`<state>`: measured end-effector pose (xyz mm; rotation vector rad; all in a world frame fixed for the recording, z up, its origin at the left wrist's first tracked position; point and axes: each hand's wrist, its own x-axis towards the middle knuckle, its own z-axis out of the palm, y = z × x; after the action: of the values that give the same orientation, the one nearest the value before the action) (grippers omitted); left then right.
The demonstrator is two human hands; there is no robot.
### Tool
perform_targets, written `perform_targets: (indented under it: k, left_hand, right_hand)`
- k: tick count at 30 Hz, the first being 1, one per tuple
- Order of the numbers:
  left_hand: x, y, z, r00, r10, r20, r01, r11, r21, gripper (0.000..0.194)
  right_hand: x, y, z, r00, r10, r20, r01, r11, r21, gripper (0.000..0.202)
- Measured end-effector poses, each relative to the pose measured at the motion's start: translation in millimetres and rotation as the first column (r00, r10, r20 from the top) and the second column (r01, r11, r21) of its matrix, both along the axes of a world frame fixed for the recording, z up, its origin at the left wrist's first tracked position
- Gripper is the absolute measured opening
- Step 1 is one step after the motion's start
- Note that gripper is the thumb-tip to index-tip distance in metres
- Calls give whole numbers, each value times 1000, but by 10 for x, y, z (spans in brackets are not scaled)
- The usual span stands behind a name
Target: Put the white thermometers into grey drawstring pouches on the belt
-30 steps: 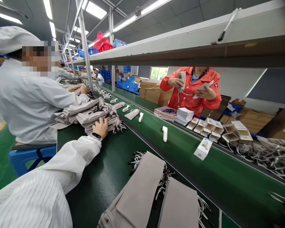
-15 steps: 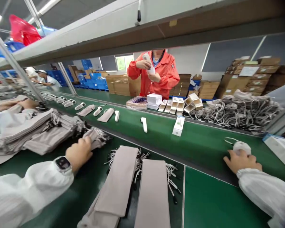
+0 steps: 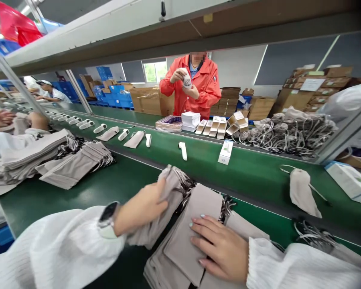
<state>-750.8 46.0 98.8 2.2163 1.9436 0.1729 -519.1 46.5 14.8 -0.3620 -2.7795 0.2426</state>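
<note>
My left hand [image 3: 142, 206], with a watch at its wrist, is closed around a bundle of grey drawstring pouches [image 3: 173, 182]. The hand is slightly blurred. Right beside that bundle lies a stack of the same pouches [image 3: 198, 212], cords pointing away from me. My right hand [image 3: 221, 247] rests on this stack with its fingers stretched out and apart. Farther right, a filled drawstring pouch [image 3: 302, 190] lies on the green conveyor belt [image 3: 255, 168], apart from both hands. A larger pile of pouches [image 3: 75, 162] sits to the left.
White handheld devices [image 3: 183, 151] line the belt, with a small white box [image 3: 225, 152] among them. Across it, a person in a red jacket [image 3: 195, 88] holds a pouch. Another worker's hands [image 3: 1, 118] are at far left. A shelf beam [image 3: 168, 48] crosses overhead.
My left hand has carried the pouch bundle rightward to the stack. My right hand has let go of the filled pouch on the belt and come left onto the stack.
</note>
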Motion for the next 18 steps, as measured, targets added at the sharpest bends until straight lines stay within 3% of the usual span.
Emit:
perform_targets:
  k: [2, 5, 7, 8, 10, 12, 13, 15, 17, 18]
  left_hand:
    - [-169, 27, 150, 994, 105, 34, -105, 994, -6, 21]
    - [-356, -21, 398, 961, 275, 37, -277, 959, 65, 19]
    - [-316, -91, 505, 945, 326, 14, -323, 929, 182, 16]
    - [-230, -128, 520, 952, 306, -7, -294, 922, 251, 15]
    - [65, -198, 466, 983, 173, -62, -141, 925, 352, 14]
    - [458, -267, 333, 989, -91, -115, 125, 929, 349, 16]
    - [652, -302, 262, 965, -234, -121, 261, 911, 319, 17]
    - [935, -351, 155, 848, -520, -103, 527, 806, 270, 27]
    - [981, -322, 98, 719, -691, -72, 681, 681, 268, 37]
    - [905, -263, 72, 695, -716, -68, 702, 654, 283, 40]
  right_hand:
    - [127, 31, -31, 999, -34, -27, 32, 997, -77, 37]
    - [263, 75, 52, 994, -66, -92, 40, 967, -253, 32]
    - [245, 29, 178, 978, -151, -146, 69, 886, -458, 33]
    - [204, -15, 255, 960, -218, -177, 76, 808, -584, 37]
    - [86, -113, 415, 902, -350, -251, 6, 593, -805, 56]
    - [-10, -170, 557, 800, -498, -334, -129, 402, -907, 73]
    - [-15, -169, 613, 731, -589, -345, -166, 337, -927, 74]
    - [126, -115, 692, 534, -800, -272, -117, 249, -962, 62]
    - [487, -52, 745, 295, -946, -133, 48, 153, -987, 46]
    - [725, -45, 766, 195, -974, -112, 164, 145, -976, 42]
